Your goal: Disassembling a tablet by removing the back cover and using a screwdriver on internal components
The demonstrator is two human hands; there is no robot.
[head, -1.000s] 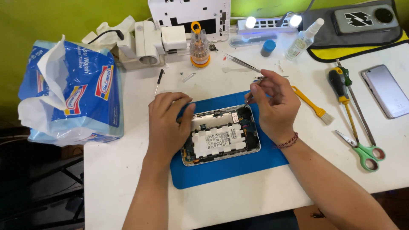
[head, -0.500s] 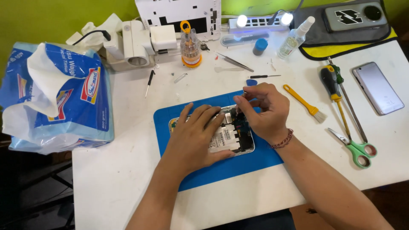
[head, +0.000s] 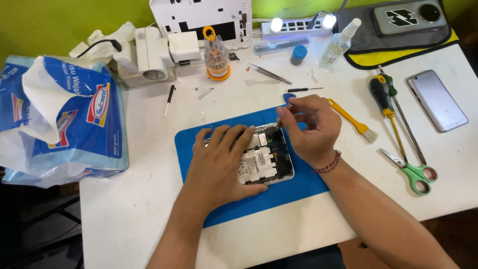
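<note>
An opened phone [head: 266, 162] with its back cover off lies on a blue work mat [head: 298, 187] on the white table. Its white battery and dark circuit board show. My left hand [head: 219, 162] lies flat on the phone's left part, fingers spread, pressing it down. My right hand [head: 311, 127] hovers over the phone's upper right corner, its fingers pinched on a thin tool whose tip points at the board.
A blue tissue pack [head: 59, 119] lies at the left. At the right are a yellow brush [head: 351, 119], screwdrivers [head: 383, 97], green scissors [head: 413, 172] and a grey phone [head: 437, 99]. Behind stand a screwdriver-bit holder [head: 217, 57], tweezers [head: 269, 73], spray bottle [head: 338, 42] and power strip [head: 298, 26].
My right hand has come down from above the mat's far edge to the phone's upper right corner. My left hand stays on the phone, spread further across it.
</note>
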